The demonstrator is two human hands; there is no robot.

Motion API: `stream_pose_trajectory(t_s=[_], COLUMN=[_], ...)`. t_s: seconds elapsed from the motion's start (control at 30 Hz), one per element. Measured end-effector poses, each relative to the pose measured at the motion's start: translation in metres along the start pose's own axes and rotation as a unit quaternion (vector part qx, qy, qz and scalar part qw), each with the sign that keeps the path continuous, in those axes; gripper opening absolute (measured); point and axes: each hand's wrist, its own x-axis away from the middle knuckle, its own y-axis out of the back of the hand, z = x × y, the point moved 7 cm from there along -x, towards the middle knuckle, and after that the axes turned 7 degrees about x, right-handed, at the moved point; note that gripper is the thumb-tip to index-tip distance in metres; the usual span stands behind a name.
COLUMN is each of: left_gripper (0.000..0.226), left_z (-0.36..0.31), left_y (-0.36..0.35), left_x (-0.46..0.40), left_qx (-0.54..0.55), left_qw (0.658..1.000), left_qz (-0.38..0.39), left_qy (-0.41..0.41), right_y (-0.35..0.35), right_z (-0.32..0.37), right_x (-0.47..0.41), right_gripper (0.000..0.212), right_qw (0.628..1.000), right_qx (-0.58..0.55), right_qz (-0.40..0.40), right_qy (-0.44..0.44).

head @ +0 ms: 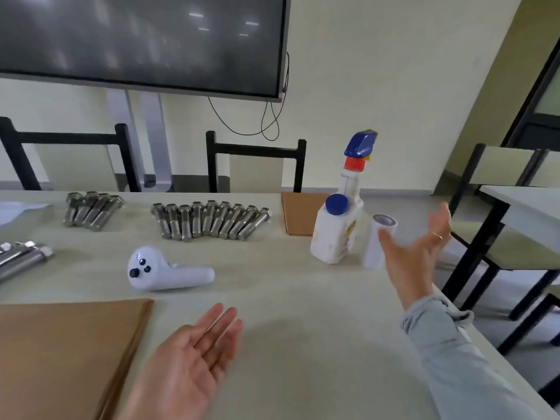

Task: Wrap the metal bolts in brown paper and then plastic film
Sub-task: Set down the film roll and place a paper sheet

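Several metal bolts lie in a row at the table's middle back. A smaller group of bolts lies to their left, and more bolts at the left edge. A stack of brown paper sheets lies at the near left; another brown stack sits at the back. A white roll of plastic film stands upright at the right. My right hand is raised, palm up, fingers spread, just in front of the roll and holding nothing. My left hand hovers palm up beside the near paper, empty.
A white controller lies mid-table. A white spray bottle with a blue trigger stands left of the film roll. Black chairs stand behind the table, a second table to the right, and a dark screen on the wall.
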Motion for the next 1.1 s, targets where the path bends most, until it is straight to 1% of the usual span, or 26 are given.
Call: stream_pose_trajectory(t_s=[0.03, 0.1, 0.13, 0.2, 0.27, 0.37, 0.43, 0.47, 0.53, 0.57, 0.6, 0.63, 0.67, 0.7, 0.77, 0.83, 0.87, 0.93, 1.0, 1.03, 1.1], left_gripper=[0.032, 0.032, 0.031, 0.031, 0.031, 0.028, 0.028, 0.028, 0.027, 0.026, 0.025, 0.025, 0.028, 0.031, 0.037, 0.043, 0.045, 0.051, 0.055, 0.055, 0.055], left_z=[0.001, 0.0, 0.001, 0.0, -0.001, 0.003, 0.004, 0.003, 0.003, 0.004, 0.005, 0.006, 0.006, 0.007, 0.009, 0.01, 0.012, 0.018, 0.022, 0.021, 0.017], left_y=[0.001, 0.002, -0.001, -0.001, -0.003, -0.005, -0.008, -0.009, -0.01, -0.01, -0.012, -0.015, -0.019, -0.022, -0.03, -0.04, -0.048, -0.068, -0.086, -0.093, -0.095], left_x=[-0.002, -0.002, -0.001, 0.0, 0.004, 0.006, 0.009, 0.01, 0.011, 0.012, 0.013, 0.015, 0.017, 0.018, 0.02, 0.02, 0.021, 0.022, 0.02, 0.018, 0.009], left_qx=[-0.011, -0.022, -0.025, -0.027, -0.033, -0.047, -0.058, -0.063, -0.083, -0.093, -0.102, -0.112, -0.125, -0.144, -0.19, -0.244, -0.273, -0.333, -0.371, -0.375, -0.353], left_qw=[1.0, 1.0, 1.0, 1.0, 0.999, 0.998, 0.998, 0.997, 0.996, 0.995, 0.994, 0.992, 0.989, 0.986, 0.976, 0.96, 0.949, 0.922, 0.898, 0.895, 0.907], left_qz=[-0.005, -0.002, 0.006, 0.01, 0.018, 0.03, 0.029, 0.029, 0.032, 0.039, 0.048, 0.062, 0.077, 0.088, 0.103, 0.118, 0.127, 0.167, 0.206, 0.211, 0.206], left_qy=[0.004, 0.003, 0.004, 0.009, 0.011, 0.02, 0.021, 0.02, 0.016, 0.015, 0.016, 0.015, 0.012, 0.005, -0.025, -0.073, -0.091, -0.108, -0.113, -0.114, -0.103], right_y=[-0.006, -0.019, -0.023, -0.026, -0.027, -0.034, -0.036, -0.033, -0.019, -0.01, -0.004, -0.002, -0.006, -0.013, -0.03, -0.045, -0.051, -0.065, -0.077, -0.082, -0.091], right_z=[-0.004, -0.021, -0.028, -0.035, -0.036, -0.041, -0.037, -0.033, -0.021, -0.016, -0.012, -0.007, 0.001, 0.012, 0.04, 0.065, 0.074, 0.083, 0.088, 0.09, 0.092], right_x=[-0.001, -0.002, -0.002, -0.002, -0.004, -0.003, 0.001, 0.002, 0.008, 0.013, 0.021, 0.032, 0.046, 0.062, 0.095, 0.121, 0.132, 0.149, 0.157, 0.159, 0.16], right_gripper=[0.086, 0.077, 0.077, 0.077, 0.072, 0.077, 0.074, 0.067, 0.044, 0.029, 0.02, 0.017, 0.019, 0.024, 0.037, 0.047, 0.048, 0.046, 0.05, 0.053, 0.055], right_qw=[0.999, 0.994, 0.991, 0.99, 0.99, 0.985, 0.983, 0.984, 0.984, 0.978, 0.967, 0.953, 0.939, 0.925, 0.896, 0.866, 0.848, 0.805, 0.775, 0.768, 0.762], right_qx=[-0.01, -0.021, -0.033, -0.048, -0.052, -0.057, -0.043, -0.048, -0.106, -0.153, -0.2, -0.239, -0.263, -0.275, -0.279, -0.283, -0.293, -0.323, -0.345, -0.352, -0.347], right_qz=[0.032, 0.094, 0.105, 0.095, 0.09, 0.127, 0.141, 0.129, 0.075, 0.049, 0.039, 0.053, 0.096, 0.158, 0.287, 0.374, 0.406, 0.455, 0.471, 0.47, 0.477], right_qy=[-0.02, -0.056, -0.075, -0.089, -0.093, -0.105, -0.114, -0.113, -0.118, -0.132, -0.153, -0.179, -0.2, -0.209, -0.194, -0.174, -0.176, -0.203, -0.243, -0.256, -0.267])
